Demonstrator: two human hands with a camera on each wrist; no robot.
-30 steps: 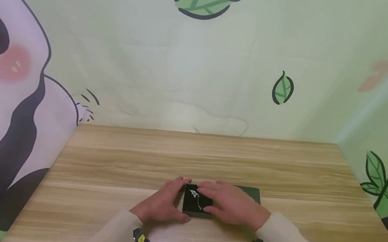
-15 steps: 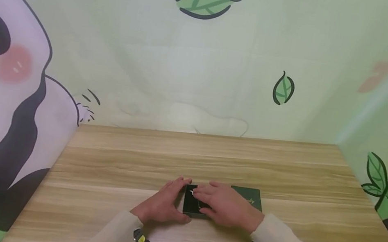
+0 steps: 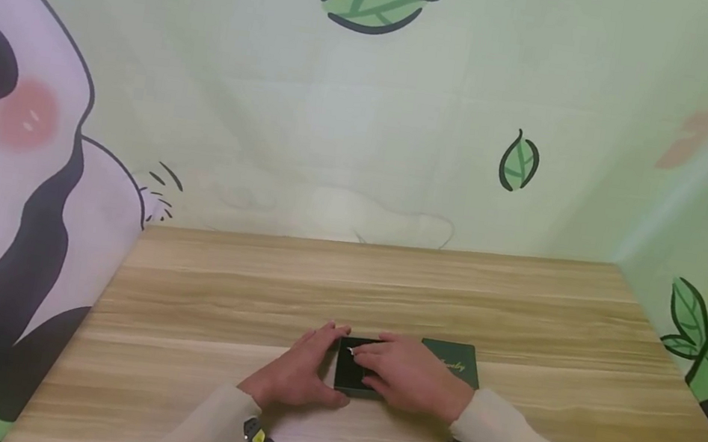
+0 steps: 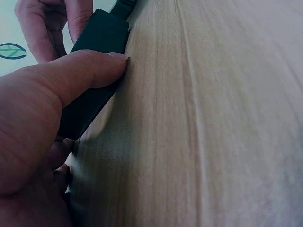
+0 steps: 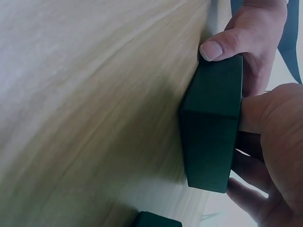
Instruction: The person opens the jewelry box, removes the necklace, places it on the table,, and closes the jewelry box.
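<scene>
A small dark green jewelry box (image 3: 345, 382) with a black lining lies uncovered on the wooden table. My left hand (image 3: 299, 368) grips it from the left, thumb along the near wall and fingers at the far corner. My right hand (image 3: 416, 377) reaches over its right half, fingertips inside the rim and the thumb apart from the other fingers. At the index fingertip a bit of a silver jewelry piece (image 3: 351, 351) shows; the hand hides the rest. In the right wrist view, the right thumb (image 5: 253, 113) dips behind the box's green wall (image 5: 210, 149).
Right behind the right hand lies the dark green lid (image 3: 462, 372) with gold lettering. The wooden table (image 3: 237, 280) reaches back to a printed cloth backdrop (image 3: 261, 110) with a panda and leaves. Black wrist cameras hang at both cuffs.
My right hand has shifted slightly left over the box, its fingers now covering most of the silver piece. More of the lid and its lettering shows. The left hand has stayed put.
</scene>
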